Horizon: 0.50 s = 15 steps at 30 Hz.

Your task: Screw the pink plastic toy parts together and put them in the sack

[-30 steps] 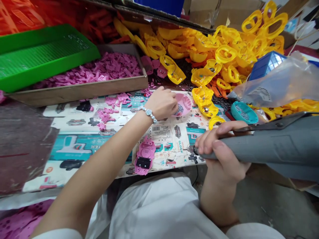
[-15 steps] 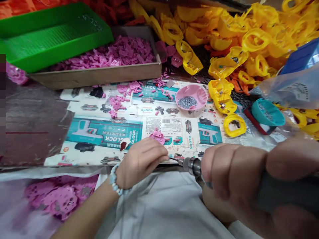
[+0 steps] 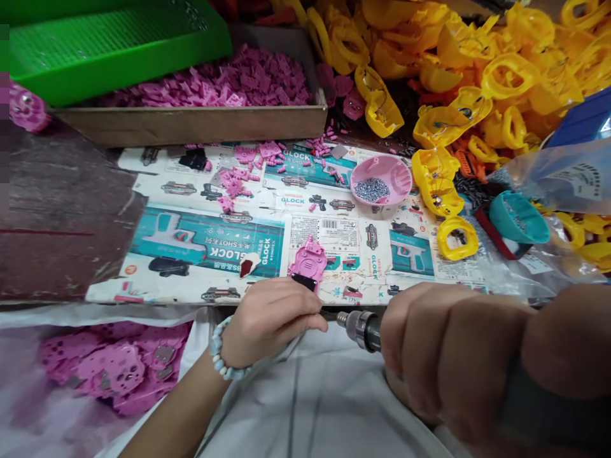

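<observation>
My right hand (image 3: 449,350) is wrapped round a dark powered screwdriver (image 3: 363,329), whose metal chuck and thin bit point left. My left hand (image 3: 279,308), with a beaded bracelet at its wrist, has its fingers pressed together at the bit's tip. Whatever they pinch there is hidden. Just beyond these fingers, at the front edge of the printed card (image 3: 248,229), lies a pink plastic casing (image 3: 308,259) with a black panel. Its lower end is partly covered by my left hand.
A pink bowl (image 3: 403,181) and a teal bowl (image 3: 518,216) hold small metal pieces. Behind stand a box (image 3: 205,127) of pink parts and a green tray (image 3: 143,67). Yellow shells (image 3: 449,57) are heaped at back right. Pink pieces (image 3: 119,366) fill a bag at lower left.
My left hand has drawn back toward my body, uncovering more of the pink casing and its black panel. The screwdriver's tip has dropped slightly with it. The view has shifted a little.
</observation>
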### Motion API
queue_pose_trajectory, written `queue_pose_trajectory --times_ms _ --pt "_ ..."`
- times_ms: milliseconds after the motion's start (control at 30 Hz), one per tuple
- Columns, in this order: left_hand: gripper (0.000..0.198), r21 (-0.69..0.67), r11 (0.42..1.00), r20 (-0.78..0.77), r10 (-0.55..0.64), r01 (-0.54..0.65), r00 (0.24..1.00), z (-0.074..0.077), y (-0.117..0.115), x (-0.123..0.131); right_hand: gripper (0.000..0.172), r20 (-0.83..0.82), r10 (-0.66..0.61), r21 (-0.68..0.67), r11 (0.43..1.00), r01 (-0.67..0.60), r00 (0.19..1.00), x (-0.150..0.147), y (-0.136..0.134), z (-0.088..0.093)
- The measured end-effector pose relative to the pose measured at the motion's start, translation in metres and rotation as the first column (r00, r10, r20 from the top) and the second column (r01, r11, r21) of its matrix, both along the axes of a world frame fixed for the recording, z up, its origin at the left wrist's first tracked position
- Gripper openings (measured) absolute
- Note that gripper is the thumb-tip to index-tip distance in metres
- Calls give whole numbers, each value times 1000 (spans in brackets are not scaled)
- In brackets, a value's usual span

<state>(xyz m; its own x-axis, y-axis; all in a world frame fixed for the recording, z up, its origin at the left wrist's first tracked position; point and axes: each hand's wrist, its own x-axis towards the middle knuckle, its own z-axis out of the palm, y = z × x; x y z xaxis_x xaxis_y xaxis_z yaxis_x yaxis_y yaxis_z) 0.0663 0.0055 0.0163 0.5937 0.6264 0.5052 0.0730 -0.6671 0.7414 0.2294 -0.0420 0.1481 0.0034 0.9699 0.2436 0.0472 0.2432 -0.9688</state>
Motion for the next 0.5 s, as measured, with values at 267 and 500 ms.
queue_pose_trajectory --times_ms 267,500 --pt "9 54 998 19 -16 15 1000 -2 3 -3 37 -85 174 -21 984 -176 981 -2 0 0" --pt "16 112 994 -30 22 -18 999 -5 2 0 42 -44 254 -58 965 -256 966 5 -2 -4"
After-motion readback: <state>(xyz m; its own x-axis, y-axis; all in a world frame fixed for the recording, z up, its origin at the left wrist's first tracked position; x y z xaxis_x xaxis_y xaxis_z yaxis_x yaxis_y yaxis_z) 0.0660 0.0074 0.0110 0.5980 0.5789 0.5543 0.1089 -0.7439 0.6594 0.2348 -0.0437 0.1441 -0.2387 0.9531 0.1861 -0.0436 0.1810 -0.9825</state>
